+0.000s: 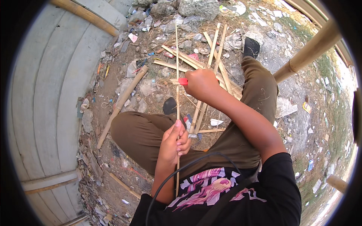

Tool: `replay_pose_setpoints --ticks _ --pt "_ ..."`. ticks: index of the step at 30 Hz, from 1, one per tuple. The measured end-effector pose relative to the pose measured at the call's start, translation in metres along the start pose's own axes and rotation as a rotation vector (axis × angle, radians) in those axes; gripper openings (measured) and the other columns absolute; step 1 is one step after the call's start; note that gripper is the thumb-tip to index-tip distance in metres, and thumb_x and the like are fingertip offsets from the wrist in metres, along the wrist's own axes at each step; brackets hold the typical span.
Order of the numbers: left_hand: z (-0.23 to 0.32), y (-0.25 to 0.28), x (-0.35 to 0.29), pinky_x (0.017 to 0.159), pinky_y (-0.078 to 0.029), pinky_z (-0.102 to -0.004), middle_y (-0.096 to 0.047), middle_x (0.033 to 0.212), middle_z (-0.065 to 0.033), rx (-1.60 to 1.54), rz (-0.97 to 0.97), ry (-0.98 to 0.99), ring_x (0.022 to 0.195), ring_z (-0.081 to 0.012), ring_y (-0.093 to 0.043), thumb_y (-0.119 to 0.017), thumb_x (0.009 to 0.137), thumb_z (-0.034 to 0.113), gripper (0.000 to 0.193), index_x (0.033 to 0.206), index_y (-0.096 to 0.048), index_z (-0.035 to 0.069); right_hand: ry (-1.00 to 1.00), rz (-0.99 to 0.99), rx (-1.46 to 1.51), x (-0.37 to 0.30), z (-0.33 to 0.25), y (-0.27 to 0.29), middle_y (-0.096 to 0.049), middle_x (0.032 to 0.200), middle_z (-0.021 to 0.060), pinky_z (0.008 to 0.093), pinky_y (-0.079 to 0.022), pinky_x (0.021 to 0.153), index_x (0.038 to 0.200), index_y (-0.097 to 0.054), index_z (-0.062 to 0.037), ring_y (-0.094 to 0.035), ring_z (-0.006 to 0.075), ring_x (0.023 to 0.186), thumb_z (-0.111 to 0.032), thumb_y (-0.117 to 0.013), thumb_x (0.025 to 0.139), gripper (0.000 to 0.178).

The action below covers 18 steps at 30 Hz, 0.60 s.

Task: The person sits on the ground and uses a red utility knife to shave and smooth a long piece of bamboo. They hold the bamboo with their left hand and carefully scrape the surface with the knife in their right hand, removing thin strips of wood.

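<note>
A long, thin bamboo strip point(177, 101) stands lengthwise in front of me, from near my shirt to the far litter. My left hand point(175, 141) is closed around its lower part, with the thumb along it. My right hand point(201, 83) grips the red handle of a knife point(183, 81) farther up. The knife's short, pale blade lies across the strip and seems to touch it; most of the handle is hidden in my fist. Beyond and below the right hand, several split bamboo slats point(213, 45) lie crossed in a loose pile between my legs.
A bamboo pole point(122, 105) lies on the littered ground at left, beside a grey plank wall point(56, 86). A thick bamboo post point(309, 52) slants in at upper right. Rocks point(198, 8) sit at the far edge. A black cable point(169, 177) loops over my lap.
</note>
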<state>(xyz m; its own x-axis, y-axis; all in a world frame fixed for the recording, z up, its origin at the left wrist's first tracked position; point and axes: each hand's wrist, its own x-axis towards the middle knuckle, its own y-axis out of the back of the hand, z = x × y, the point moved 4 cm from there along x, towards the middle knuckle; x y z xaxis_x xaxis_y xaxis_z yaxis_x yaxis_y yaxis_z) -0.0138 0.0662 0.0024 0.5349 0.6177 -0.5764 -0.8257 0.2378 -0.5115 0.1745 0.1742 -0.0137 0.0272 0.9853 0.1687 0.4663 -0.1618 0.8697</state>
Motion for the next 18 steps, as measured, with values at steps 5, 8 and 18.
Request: replay_pose_setpoints --ticks 5,8,18 --pt "-0.002 0.0 0.001 0.035 -0.021 -0.0205 -0.03 0.058 0.0048 0.09 0.06 -0.042 0.042 -0.0032 -0.025 -0.04 0.111 0.042 0.039 0.085 -0.04 0.012 -0.006 -0.005 -0.019 -0.001 0.003 -0.001 -0.072 0.075 0.0204 0.0459 -0.058 0.062 0.074 -0.072 -0.0036 -0.073 0.0365 0.068 -0.014 -0.063 0.078 0.015" --pt "-0.01 -0.003 -0.002 0.035 -0.021 -0.0205 -0.029 0.058 0.0043 0.1 0.036 0.003 0.041 -0.0036 -0.025 -0.04 0.111 0.042 0.039 0.086 -0.04 0.012 -0.226 -0.002 -0.011 0.028 0.029 0.005 -0.074 0.079 0.0198 0.0453 -0.059 0.064 0.079 -0.075 -0.002 -0.074 0.0354 0.073 -0.013 -0.061 0.08 0.017" --pt "-0.001 0.004 0.0 0.034 -0.021 -0.0206 -0.03 0.057 0.0043 0.075 0.096 -0.046 0.041 -0.0036 -0.027 -0.043 0.11 0.043 0.04 0.085 -0.04 0.012 0.068 -0.038 0.011 -0.007 -0.005 -0.008 -0.069 0.071 0.0198 0.048 -0.057 0.062 0.079 -0.072 -0.0035 -0.071 0.0371 0.067 -0.021 -0.066 0.08 0.018"
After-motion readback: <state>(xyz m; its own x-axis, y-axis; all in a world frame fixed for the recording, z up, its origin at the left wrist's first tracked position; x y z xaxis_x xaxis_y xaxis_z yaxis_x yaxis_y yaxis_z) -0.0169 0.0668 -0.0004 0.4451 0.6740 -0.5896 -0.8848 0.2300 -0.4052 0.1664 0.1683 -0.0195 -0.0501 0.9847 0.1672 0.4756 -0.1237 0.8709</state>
